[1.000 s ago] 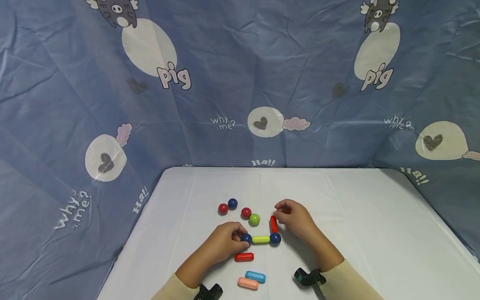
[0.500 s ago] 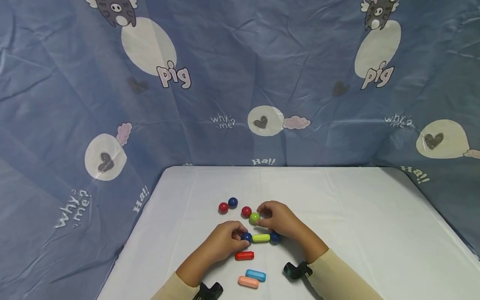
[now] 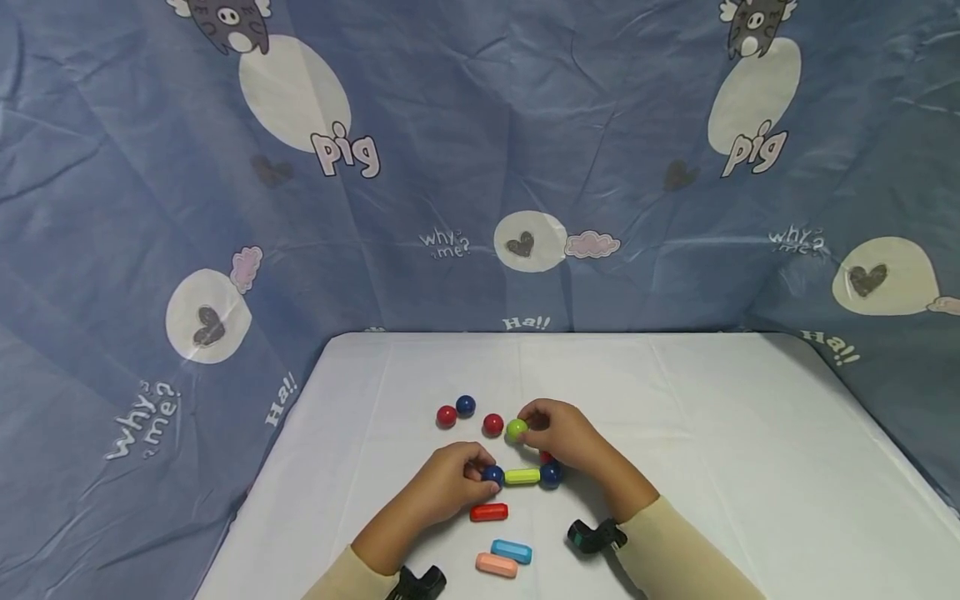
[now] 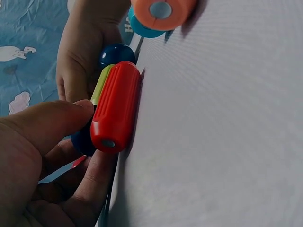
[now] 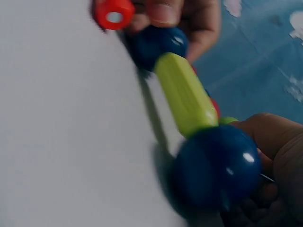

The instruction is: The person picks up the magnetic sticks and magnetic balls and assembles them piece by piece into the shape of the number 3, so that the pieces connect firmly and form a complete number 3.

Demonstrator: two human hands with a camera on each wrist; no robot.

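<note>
My left hand (image 3: 448,485) pinches a dark blue ball (image 3: 491,475) between thumb and fingers. From that ball a yellow-green rod (image 3: 522,476) runs right to a second blue ball (image 3: 551,475). A red rod (image 3: 546,457) extends away from the second ball, mostly hidden under my right hand (image 3: 568,435). That hand grips a green ball (image 3: 516,430) with thumb and index finger, just beyond the joined pieces. In the left wrist view, a loose red rod (image 4: 118,106) with a metal end lies close in front of my left thumb.
A red ball (image 3: 492,425) lies left of the green one. Farther left are another red ball (image 3: 446,416) and a blue ball (image 3: 466,406). Toward me lie a light blue rod (image 3: 512,551) and an orange rod (image 3: 497,565) on the white table (image 3: 712,450).
My right hand has left the far end of the upright red rod, moved left and taken hold of the green ball, shifting it slightly right. My left hand stays on its blue ball.
</note>
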